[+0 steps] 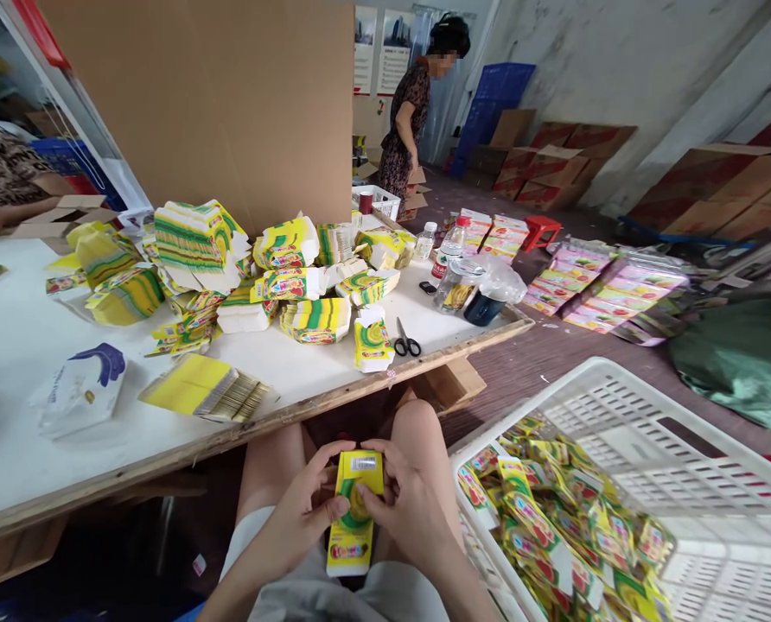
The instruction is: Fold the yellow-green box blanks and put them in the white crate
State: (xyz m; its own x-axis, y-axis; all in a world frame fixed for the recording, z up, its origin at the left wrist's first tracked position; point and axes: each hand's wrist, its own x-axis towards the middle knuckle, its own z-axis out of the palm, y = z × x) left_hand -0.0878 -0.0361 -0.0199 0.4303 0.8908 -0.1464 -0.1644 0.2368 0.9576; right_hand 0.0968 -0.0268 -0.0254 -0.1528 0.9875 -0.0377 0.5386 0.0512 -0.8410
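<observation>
I hold a small yellow and green printed carton [354, 517] over my lap, below the table edge. My left hand [302, 510] grips its left side with the fingers curled round it. My right hand [406, 501] pinches its upper right edge. A white plastic crate [658, 432] at my right holds several folded cartons of the same print. On the white table [28, 337] lie stacks of flat carton blanks [205, 387] and heaps of printed blanks [194, 235].
Black scissors [407, 342] lie near the table's right edge, by bottles [450, 249] and a plastic jar. A person stands at the back [412, 112]; another person's arm [3, 186] rests at the far left. Cardboard boxes [716, 186] and pink packs [609, 289] cover the floor.
</observation>
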